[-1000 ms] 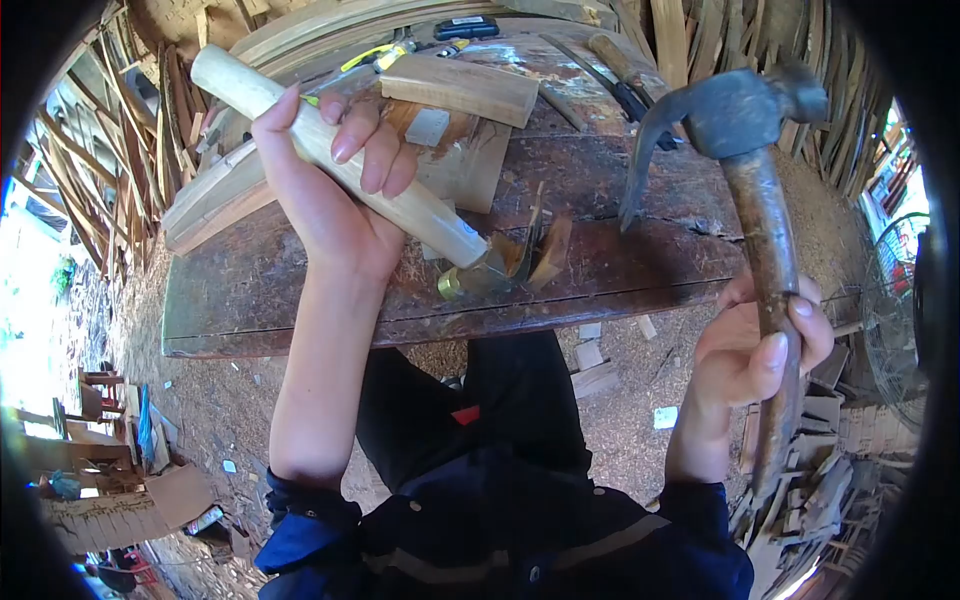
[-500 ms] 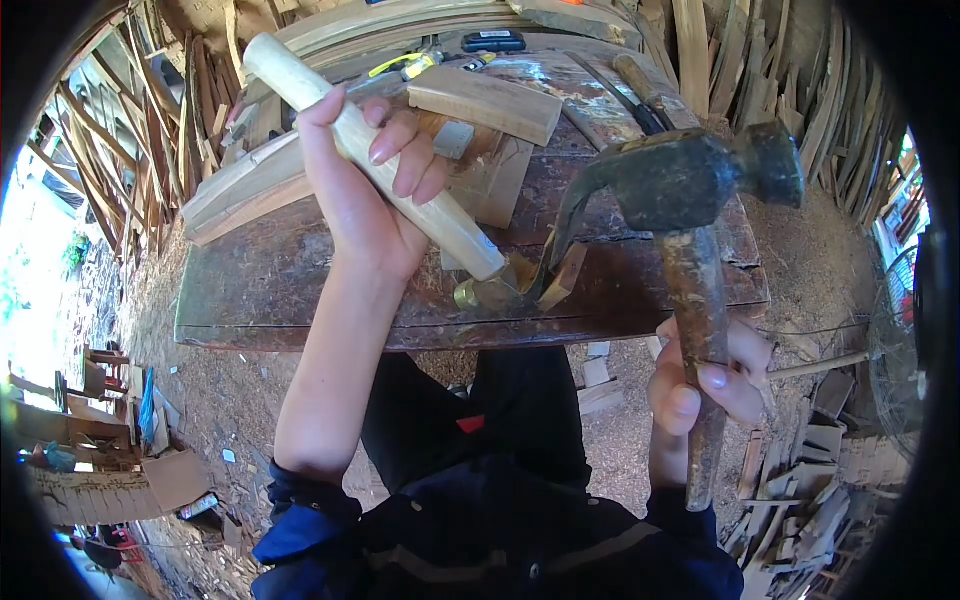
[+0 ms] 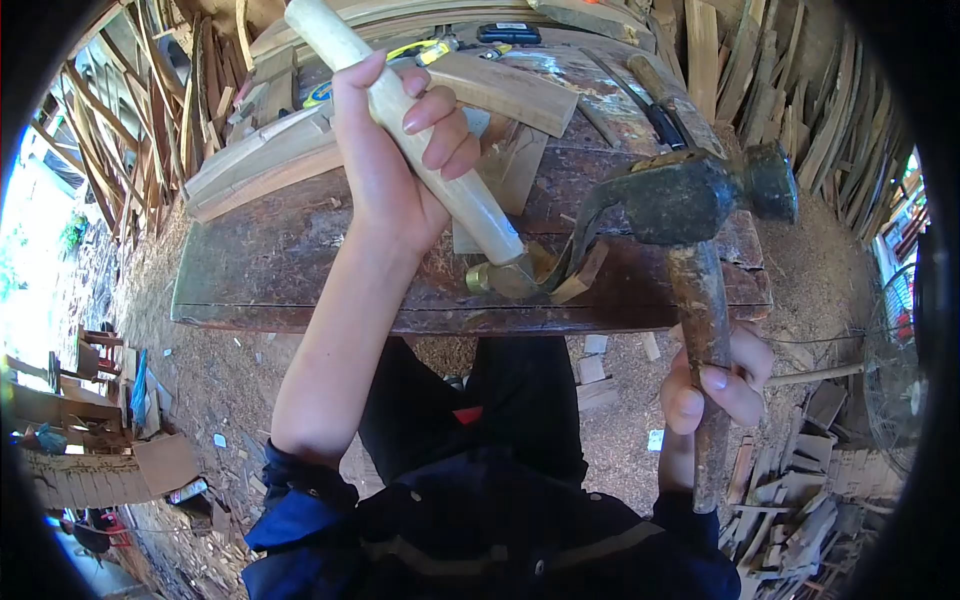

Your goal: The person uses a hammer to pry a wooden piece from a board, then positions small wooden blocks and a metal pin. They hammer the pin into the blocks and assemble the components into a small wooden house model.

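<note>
My left hand (image 3: 415, 150) is wrapped round the pale wooden handle of a hammer (image 3: 460, 205), tilted with its head end low over the bench's front edge. That head shows a brass-coloured round face, and its other side is partly hidden behind a second tool. This is an old claw hammer (image 3: 675, 200) with a dark, worn head, held upright. The fingers of my right hand (image 3: 715, 380) close on its scuffed brown handle. Its curved claw points left and overlaps the other hammer's head in this view.
A worn wooden bench (image 3: 270, 270) carries a wooden block (image 3: 500, 90), long pieces of timber (image 3: 265, 165), a yellow-handled tool (image 3: 425, 50) and a black case (image 3: 508, 34). Wood strips lean behind. A fan (image 3: 895, 370) stands at right; scrap wood (image 3: 790, 500) lies on the floor.
My left hand and the pale-handled hammer have shifted slightly right and up in view. The claw hammer's head sits a little lower. Both grips stay the same.
</note>
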The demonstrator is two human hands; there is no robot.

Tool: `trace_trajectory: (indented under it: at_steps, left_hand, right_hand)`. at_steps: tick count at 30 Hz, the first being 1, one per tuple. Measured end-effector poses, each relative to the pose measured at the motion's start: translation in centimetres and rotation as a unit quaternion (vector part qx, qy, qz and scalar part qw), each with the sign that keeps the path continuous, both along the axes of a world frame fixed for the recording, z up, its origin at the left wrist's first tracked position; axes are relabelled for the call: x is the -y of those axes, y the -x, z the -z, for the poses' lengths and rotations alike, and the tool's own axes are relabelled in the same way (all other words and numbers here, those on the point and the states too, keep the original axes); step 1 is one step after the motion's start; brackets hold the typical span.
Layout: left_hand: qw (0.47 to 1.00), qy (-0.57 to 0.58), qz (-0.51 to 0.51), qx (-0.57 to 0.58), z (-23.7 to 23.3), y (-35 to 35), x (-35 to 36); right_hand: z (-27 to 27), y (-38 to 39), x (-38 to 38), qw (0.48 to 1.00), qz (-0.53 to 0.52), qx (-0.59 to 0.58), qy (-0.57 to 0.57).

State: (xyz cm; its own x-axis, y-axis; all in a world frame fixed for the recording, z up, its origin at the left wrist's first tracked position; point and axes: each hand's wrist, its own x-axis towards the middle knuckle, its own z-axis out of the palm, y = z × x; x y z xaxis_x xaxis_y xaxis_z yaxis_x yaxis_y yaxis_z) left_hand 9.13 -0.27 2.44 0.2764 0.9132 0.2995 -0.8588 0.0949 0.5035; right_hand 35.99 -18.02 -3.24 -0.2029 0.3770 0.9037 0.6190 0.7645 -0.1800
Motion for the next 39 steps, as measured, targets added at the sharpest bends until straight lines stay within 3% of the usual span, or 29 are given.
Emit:
trace_trajectory:
  at_steps: [15, 22, 30, 34, 39]
  left_hand:
    - [0.999, -0.005, 0.035, 0.016, 0.2, 0.2, -0.4]
    - [0.999, 0.029, 0.020, -0.010, 0.2, 0.0, -0.8]
    - [0.997, 0.004, 0.071, -0.009, -0.2, -0.9, -1.1]
    - [0.998, 0.032, 0.057, -0.020, -1.4, -3.3, -0.6]
    - [0.994, 0.051, 0.088, -0.051, -2.5, -7.1, -0.3]
  right_hand:
    - [2.6, -0.5, -0.1, 0.995, -0.030, 0.037, -0.086]
    - [1.7, -0.4, 0.2, 0.998, -0.026, 0.015, -0.047]
    - [1.0, -1.4, 0.6, 0.996, -0.077, 0.007, -0.035]
    - [1.5, -2.0, 0.9, 0.993, -0.088, -0.012, -0.076]
    - [1.0, -0.2, 0.6, 0.967, -0.045, -0.136, -0.210]
